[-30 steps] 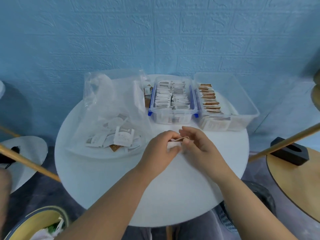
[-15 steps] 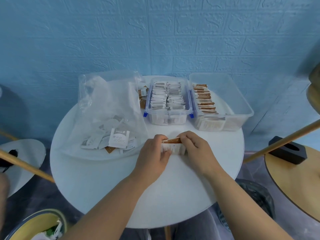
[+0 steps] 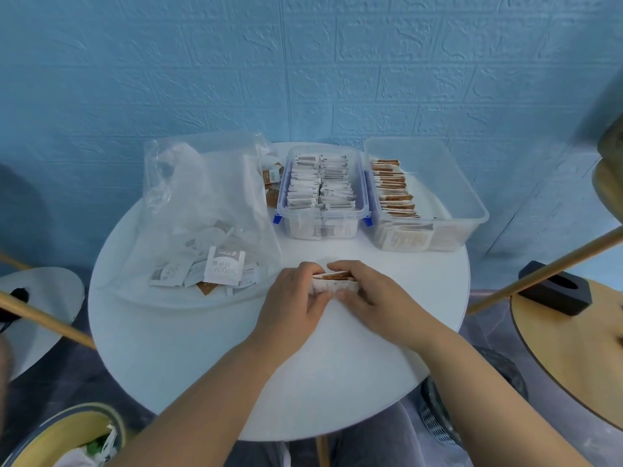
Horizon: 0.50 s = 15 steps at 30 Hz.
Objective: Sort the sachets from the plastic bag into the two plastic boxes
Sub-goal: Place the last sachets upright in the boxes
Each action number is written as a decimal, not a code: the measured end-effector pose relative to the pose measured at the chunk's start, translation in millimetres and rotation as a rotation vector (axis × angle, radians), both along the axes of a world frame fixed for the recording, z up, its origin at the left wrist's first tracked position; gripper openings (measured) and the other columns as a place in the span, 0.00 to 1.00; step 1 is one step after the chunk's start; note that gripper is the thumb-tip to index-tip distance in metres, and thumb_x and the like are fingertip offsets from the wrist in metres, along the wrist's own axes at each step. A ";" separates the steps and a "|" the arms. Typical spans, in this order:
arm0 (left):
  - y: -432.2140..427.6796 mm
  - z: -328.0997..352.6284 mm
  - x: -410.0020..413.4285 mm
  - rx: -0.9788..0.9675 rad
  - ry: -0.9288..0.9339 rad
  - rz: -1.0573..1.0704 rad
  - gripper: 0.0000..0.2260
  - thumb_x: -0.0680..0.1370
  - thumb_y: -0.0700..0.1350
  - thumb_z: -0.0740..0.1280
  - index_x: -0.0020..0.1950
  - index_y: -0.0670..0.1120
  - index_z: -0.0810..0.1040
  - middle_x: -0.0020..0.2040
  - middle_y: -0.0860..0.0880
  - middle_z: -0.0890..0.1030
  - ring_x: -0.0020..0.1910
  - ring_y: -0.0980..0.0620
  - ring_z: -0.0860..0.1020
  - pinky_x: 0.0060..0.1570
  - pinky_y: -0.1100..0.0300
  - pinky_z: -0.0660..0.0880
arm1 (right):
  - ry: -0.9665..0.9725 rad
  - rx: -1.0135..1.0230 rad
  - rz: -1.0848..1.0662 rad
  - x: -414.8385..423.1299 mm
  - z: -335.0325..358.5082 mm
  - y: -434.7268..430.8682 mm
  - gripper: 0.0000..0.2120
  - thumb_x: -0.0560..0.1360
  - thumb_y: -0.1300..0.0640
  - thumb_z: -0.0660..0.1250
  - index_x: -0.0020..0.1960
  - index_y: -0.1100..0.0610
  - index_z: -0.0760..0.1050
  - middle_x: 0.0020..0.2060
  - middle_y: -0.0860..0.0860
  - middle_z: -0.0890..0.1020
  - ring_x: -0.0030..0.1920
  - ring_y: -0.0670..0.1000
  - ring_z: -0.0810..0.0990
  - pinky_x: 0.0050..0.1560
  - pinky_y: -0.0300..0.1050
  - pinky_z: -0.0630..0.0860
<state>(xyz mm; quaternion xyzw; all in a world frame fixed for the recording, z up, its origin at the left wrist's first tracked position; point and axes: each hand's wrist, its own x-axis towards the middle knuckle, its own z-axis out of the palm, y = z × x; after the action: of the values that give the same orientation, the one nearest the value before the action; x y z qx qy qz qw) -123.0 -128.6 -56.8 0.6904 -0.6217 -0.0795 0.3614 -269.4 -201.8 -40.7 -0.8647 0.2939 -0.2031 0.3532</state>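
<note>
Both hands [image 3: 337, 293] gripping sachet stack [image 3: 333, 285], long axis left-right, upright on edge

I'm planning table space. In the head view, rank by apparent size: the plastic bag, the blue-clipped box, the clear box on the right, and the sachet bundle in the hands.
1. Plastic bag, largest.
2. Clear box.
3. Blue-clipped box, slightly smaller.
4. Sachet bundle, smallest, partly hidden by both hands.

Bag [image 3: 209, 210] left, two boxes [image 3: 322, 197] [image 3: 428, 193] right, behind hands [image 3: 333, 294] w/ sachets [image 3: 332, 285].
</note>
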 end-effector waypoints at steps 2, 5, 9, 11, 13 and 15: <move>0.8 3.5 0.9 0.023 0.042 -0.001 0.13 0.75 0.43 0.68 0.58 0.44 0.72 0.48 0.47 0.76 0.48 0.50 0.72 0.46 0.60 0.67 | -0.053 0.022 -0.039 0.6 1.6 -0.8 0.13 0.76 0.59 0.64 0.60 0.49 0.72 0.49 0.41 0.77 0.46 0.38 0.75 0.48 0.27 0.69; -0.2 14.0 1.1 0.066 0.092 -0.001 0.12 0.76 0.45 0.66 0.59 0.47 0.71 0.50 0.48 0.77 0.48 0.52 0.74 0.43 0.65 0.69 | -0.218 0.201 -0.115 -1.8 7.0 -2.6 0.13 0.73 0.61 0.69 0.50 0.44 0.74 0.46 0.42 0.81 0.46 0.42 0.79 0.49 0.32 0.74; -10.0 36.8 -12.5 0.124 0.187 -0.016 0.13 0.77 0.47 0.65 0.61 0.49 0.69 0.57 0.52 0.76 0.51 0.56 0.74 0.39 0.78 0.69 | -0.342 0.326 -0.139 -17.2 24.4 -10.9 0.13 0.70 0.64 0.71 0.48 0.48 0.76 0.43 0.47 0.83 0.45 0.47 0.81 0.50 0.38 0.77; -20.8 48.6 -23.5 0.115 0.199 -0.033 0.14 0.76 0.47 0.66 0.61 0.50 0.69 0.59 0.51 0.76 0.51 0.54 0.75 0.39 0.76 0.71 | -0.357 0.313 -0.140 -28.9 37.4 -19.7 0.12 0.70 0.64 0.71 0.48 0.49 0.76 0.43 0.46 0.83 0.45 0.44 0.81 0.49 0.37 0.77; -34.9 57.9 -36.2 0.067 0.214 -0.056 0.15 0.75 0.48 0.67 0.60 0.50 0.70 0.59 0.51 0.77 0.51 0.55 0.77 0.41 0.71 0.73 | -0.352 0.293 -0.143 -42.1 50.3 -32.9 0.12 0.70 0.65 0.70 0.48 0.51 0.76 0.45 0.48 0.83 0.46 0.47 0.82 0.51 0.40 0.77; -50.7 62.3 -47.9 -0.035 0.242 -0.072 0.14 0.74 0.47 0.69 0.57 0.49 0.71 0.57 0.52 0.79 0.50 0.56 0.77 0.44 0.68 0.74 | -0.336 0.257 -0.160 -57.4 64.6 -49.4 0.12 0.70 0.66 0.70 0.48 0.52 0.76 0.43 0.48 0.83 0.45 0.47 0.81 0.51 0.41 0.77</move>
<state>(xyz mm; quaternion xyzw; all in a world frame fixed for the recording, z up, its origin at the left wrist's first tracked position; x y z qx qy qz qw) -170.9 -179.3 5.4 0.6467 -0.5990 -0.1642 0.4428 -326.9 -251.2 23.9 -0.7405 0.3221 -0.3322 0.4874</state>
